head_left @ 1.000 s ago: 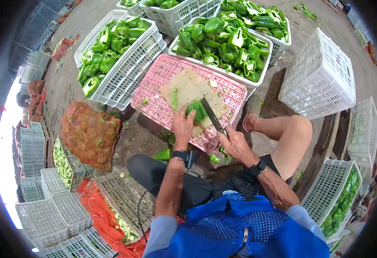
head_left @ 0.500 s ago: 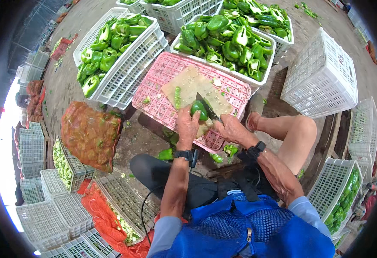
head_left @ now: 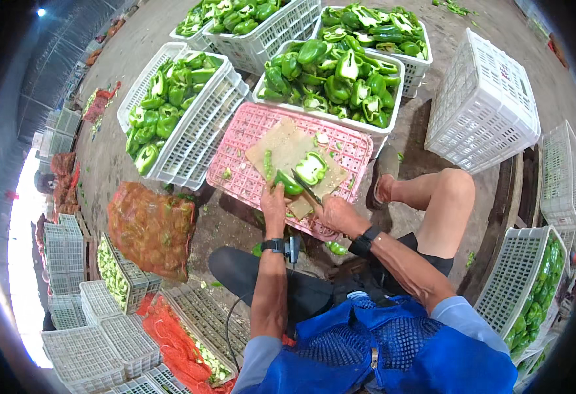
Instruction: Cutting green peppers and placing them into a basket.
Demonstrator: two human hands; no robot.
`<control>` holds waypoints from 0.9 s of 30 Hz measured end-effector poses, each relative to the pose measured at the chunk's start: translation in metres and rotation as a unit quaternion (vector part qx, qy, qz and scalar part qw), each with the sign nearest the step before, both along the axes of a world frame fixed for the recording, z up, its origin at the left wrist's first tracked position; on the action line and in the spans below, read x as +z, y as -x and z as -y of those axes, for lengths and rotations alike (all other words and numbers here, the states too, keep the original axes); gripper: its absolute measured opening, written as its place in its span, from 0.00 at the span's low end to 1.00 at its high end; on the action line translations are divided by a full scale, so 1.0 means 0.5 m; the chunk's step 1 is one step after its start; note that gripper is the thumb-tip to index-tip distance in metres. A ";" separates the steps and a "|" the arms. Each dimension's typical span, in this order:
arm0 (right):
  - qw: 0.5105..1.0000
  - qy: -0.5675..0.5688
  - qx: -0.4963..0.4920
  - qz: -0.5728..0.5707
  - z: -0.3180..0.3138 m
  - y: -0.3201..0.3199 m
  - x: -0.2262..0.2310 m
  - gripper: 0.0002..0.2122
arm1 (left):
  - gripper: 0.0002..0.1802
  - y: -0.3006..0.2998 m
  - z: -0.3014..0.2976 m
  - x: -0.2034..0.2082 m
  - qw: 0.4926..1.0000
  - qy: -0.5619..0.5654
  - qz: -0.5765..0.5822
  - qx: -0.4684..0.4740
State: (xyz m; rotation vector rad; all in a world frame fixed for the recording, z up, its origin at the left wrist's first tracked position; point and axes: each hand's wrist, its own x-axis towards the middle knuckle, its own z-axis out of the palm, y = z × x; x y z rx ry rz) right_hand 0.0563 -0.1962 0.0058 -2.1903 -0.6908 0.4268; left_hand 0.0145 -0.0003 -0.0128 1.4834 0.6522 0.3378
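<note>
My left hand (head_left: 274, 205) is closed on one half of a green bell pepper (head_left: 289, 183) over a tan cutting board (head_left: 278, 146). My right hand (head_left: 339, 215) grips a knife (head_left: 309, 189), whose dark blade slants up and left beside that half. The other pepper half (head_left: 311, 168) lies cut face up on the board, just beyond the blade. Beneath the board is an upturned pink plastic crate (head_left: 230, 146), with pepper scraps scattered on it.
Beyond the pink crate, a white crate (head_left: 393, 98) holds cut peppers, and another filled crate (head_left: 199, 131) stands at left. An orange mesh sack (head_left: 150, 226) sits left of my knee. At right are a tall white crate (head_left: 481, 105) and a pepper-filled crate (head_left: 508, 282).
The whole pepper has been cut in two. One half now lies cut side up on the board, while my left hand keeps the other. The whole view has shifted slightly.
</note>
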 end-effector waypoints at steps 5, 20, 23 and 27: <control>0.997 0.010 -0.004 -0.080 0.070 -0.012 0.077 0.22 | 0.28 -0.048 0.023 0.026 0.997 0.072 0.005 0.029; 0.964 -0.115 -0.200 -0.133 0.213 -0.072 0.065 0.21 | 0.23 -0.236 0.085 0.055 0.850 -0.425 -0.151 -0.270; 0.936 -0.133 -0.235 -0.225 0.209 -0.085 0.072 0.18 | 0.19 -0.232 0.080 0.046 0.848 -0.444 -0.136 -0.258; 0.945 -0.091 -0.226 -0.218 0.215 -0.102 0.087 0.21 | 0.11 -0.215 0.083 0.054 0.878 -0.414 -0.064 -0.232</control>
